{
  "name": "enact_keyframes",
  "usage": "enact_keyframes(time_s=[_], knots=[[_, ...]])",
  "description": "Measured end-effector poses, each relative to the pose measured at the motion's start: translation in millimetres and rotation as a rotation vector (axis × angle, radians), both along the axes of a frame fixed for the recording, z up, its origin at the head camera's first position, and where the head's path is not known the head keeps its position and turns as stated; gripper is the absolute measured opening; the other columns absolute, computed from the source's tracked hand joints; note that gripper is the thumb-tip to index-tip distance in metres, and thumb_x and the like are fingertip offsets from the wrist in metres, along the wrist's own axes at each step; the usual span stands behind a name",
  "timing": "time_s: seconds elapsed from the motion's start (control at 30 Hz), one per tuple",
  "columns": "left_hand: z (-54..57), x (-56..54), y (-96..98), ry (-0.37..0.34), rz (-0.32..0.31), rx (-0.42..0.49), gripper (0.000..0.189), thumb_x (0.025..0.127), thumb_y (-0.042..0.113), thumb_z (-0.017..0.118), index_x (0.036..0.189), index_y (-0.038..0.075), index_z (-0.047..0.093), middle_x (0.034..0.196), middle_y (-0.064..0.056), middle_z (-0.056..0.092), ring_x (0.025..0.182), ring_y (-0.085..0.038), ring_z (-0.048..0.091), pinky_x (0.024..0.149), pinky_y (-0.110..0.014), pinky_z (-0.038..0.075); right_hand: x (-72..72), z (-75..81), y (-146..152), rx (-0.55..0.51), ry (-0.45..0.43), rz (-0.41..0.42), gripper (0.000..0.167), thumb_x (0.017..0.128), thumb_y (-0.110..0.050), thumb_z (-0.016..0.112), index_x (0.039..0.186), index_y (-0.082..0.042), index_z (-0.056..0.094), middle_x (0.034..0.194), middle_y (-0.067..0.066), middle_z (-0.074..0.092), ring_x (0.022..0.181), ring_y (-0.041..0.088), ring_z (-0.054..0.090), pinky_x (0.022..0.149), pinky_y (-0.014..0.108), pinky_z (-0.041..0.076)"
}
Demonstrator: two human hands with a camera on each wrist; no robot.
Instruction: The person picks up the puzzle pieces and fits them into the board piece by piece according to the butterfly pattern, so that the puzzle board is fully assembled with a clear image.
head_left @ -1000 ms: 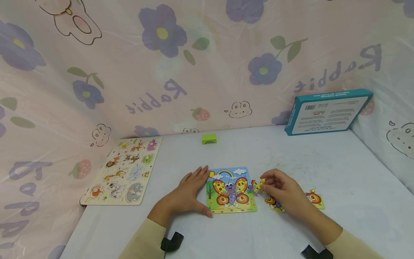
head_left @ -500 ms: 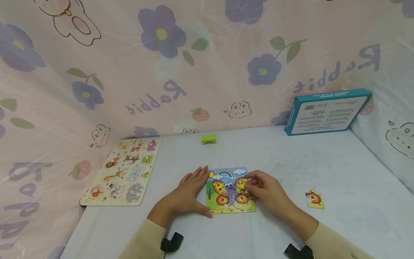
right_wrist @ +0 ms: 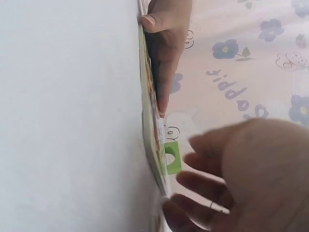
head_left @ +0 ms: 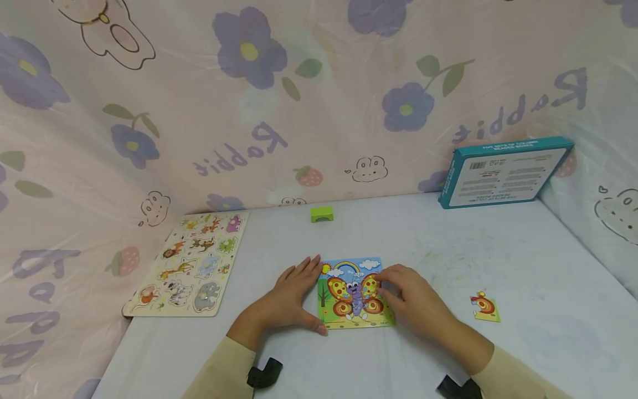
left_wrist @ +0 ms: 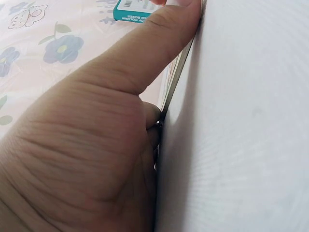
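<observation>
A square butterfly puzzle board (head_left: 356, 305) lies flat on the table. My left hand (head_left: 294, 293) rests along its left side, fingers straight, with the thumb at the lower left corner. Over the board's right edge, my right hand (head_left: 418, 302) has its loosely bent fingertips on the butterfly's right wing. The right wrist view shows this right hand (right_wrist: 251, 179) with thumb and fingers apart and no piece visible between them. To the right lies a loose jigsaw piece (head_left: 485, 308) with an orange swirl on it. The space just under the right palm is hidden.
An animal peg puzzle (head_left: 191, 266) lies at the left. A small green arch block (head_left: 322, 214) stands near the back edge, and a teal box (head_left: 505, 173) leans against the backdrop at the back right. Printed cloth walls border the table (head_left: 548, 266).
My right hand has carried a small yellow and purple puzzle piece left onto the board, and its fingers have since loosened. The left hand has stayed still.
</observation>
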State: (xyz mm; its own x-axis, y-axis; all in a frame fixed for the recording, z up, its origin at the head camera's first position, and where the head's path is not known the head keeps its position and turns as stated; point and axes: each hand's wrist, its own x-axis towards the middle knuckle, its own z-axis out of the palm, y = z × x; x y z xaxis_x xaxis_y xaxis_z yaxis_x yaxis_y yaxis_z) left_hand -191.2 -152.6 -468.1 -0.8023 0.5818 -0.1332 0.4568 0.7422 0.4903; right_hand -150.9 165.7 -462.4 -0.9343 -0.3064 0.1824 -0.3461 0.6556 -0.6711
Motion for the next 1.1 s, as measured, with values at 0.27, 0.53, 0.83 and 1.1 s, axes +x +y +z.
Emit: enact_keyframes(time_s=[0.27,0.53,0.83,1.1], knots=[[2.0,0.3,-0.1,-0.006,-0.002,0.002,0.143,0.069,0.069,0.096,0.175,0.012,0.021,0.182,0.002,0.008,0.166,-0.019,-0.002,0.130,-0.048,0.000,10.6,4.9,-4.0,0.345,0.129,0.262,0.047,0.104,-0.024,0.076,0.145,-0.003,0.070,0.151,0.013,0.064,0.142,0.041,0.055,0.111,0.063,0.048],[1.1,-0.1,-0.7,-0.008,-0.002,0.012,0.142,0.068,0.071,0.095,0.175,0.012,0.022,0.182,0.002,0.009,0.166,-0.020,-0.002,0.131,-0.049,0.000,13.6,4.9,0.1,0.309,0.066,0.289,0.049,0.108,-0.030,0.070,0.150,-0.004,0.066,0.161,0.013,0.055,0.150,0.042,0.046,0.112,0.068,0.044],[-0.7,0.0,-1.2,-0.007,-0.004,0.019,0.143,0.068,0.072,0.095,0.175,0.011,0.023,0.182,0.002,0.009,0.166,-0.020,-0.001,0.131,-0.050,0.000,14.3,13.2,23.9,-0.116,-0.136,0.164,0.046,0.113,-0.037,0.062,0.153,-0.013,0.062,0.155,0.008,0.059,0.137,0.032,0.059,0.107,0.056,0.053],[-0.5,0.4,-1.7,-0.004,-0.004,0.023,0.142,0.068,0.072,0.095,0.175,0.012,0.023,0.182,0.002,0.009,0.166,-0.020,-0.002,0.130,-0.050,-0.001,15.2,12.4,64.5,-0.350,-0.125,0.159,0.040,0.118,-0.016,0.043,0.155,-0.006,0.055,0.145,0.016,0.064,0.127,0.029,0.066,0.097,0.031,0.058]])
